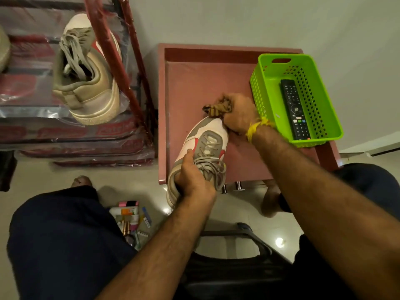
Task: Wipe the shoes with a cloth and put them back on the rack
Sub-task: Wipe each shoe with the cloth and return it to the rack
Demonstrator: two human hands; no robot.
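On the pink wooden table [194,83], a lime-green perforated plastic basket [324,118] at its right side holds one black remote control [294,109]. Two white, grey and red lace-up sneakers show: one [207,135] lies toe-forward over the table's near edge, the other [86,76] sits on the red-framed, plastic-wrapped rack [112,48] left of the table. The left hand [192,176] grips the near sneaker's collar; the right hand [240,113] clutches one crumpled brown cloth [218,107] against its toe

A home: shoe rack [121,50], remote [294,109], tiled floor [65,176].
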